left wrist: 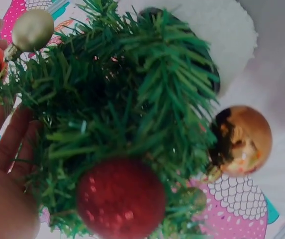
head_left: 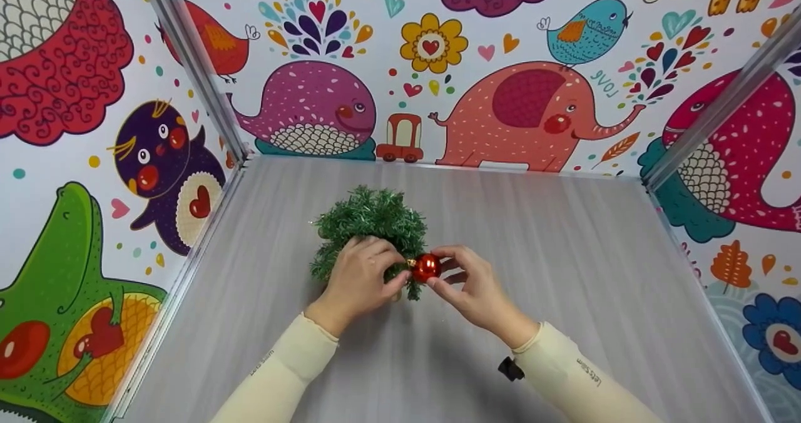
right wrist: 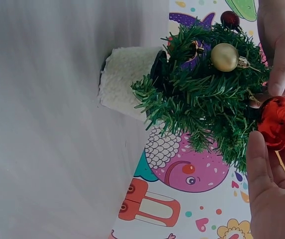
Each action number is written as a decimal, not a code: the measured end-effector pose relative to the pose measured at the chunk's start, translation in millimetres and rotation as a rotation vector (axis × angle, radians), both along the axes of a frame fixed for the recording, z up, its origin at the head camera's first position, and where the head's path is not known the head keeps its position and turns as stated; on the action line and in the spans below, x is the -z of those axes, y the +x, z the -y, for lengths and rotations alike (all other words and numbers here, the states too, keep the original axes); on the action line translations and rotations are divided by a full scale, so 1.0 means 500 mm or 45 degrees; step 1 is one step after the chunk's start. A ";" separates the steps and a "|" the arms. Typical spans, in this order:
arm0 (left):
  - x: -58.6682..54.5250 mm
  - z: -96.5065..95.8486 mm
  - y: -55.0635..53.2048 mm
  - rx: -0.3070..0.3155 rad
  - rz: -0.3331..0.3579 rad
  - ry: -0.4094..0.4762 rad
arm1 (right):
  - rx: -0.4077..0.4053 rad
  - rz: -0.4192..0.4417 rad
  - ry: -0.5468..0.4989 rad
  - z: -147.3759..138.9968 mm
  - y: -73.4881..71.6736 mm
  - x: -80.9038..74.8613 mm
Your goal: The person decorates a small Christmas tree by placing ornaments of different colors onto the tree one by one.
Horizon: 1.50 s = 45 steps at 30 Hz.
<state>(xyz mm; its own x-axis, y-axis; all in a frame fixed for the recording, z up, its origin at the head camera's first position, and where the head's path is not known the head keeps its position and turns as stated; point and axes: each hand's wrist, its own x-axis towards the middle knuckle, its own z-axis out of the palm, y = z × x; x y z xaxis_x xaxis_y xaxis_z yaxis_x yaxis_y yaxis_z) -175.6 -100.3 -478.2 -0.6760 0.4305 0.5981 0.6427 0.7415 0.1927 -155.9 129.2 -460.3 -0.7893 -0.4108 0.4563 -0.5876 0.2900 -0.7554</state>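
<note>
A small green artificial Christmas tree [head_left: 369, 213] stands on the table, its white textured base [right wrist: 125, 82] showing in the right wrist view. My right hand [head_left: 469, 285] holds a shiny red Christmas ball [head_left: 428, 268] between thumb and fingers at the tree's right side. The ball's gold cap points towards the tree. My left hand [head_left: 363, 279] lies against the tree, thumb and fingertips pinching at a branch beside that cap; foliage partly hides the fingers. Other balls hang there: a matte gold one [right wrist: 225, 57], a glittery dark red one [left wrist: 121, 199] and a shiny gold one [left wrist: 244, 139].
The grey wood-patterned tabletop [head_left: 563, 241] extends around the tree. Walls printed with cartoon animals [head_left: 313, 107] stand behind and on both sides, with metal posts [head_left: 203, 66] at the corners. A black object [head_left: 511, 368] sits by the right wrist.
</note>
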 end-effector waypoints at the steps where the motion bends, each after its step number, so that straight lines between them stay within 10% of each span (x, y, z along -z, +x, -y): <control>1: 0.000 -0.001 0.000 0.002 0.001 0.005 | 0.003 0.002 0.003 -0.001 0.001 -0.001; 45: -0.004 -0.016 0.001 0.037 0.044 0.138 | 0.001 0.073 -0.018 -0.009 0.004 0.007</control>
<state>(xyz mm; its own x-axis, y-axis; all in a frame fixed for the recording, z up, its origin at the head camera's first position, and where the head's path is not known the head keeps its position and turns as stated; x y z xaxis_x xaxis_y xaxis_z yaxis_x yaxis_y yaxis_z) -175.1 -92.2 -476.1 -0.6852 0.3843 0.6187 0.6550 0.6965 0.2929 -153.8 133.8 -463.8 -0.8145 -0.4039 0.4164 -0.5433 0.2794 -0.7917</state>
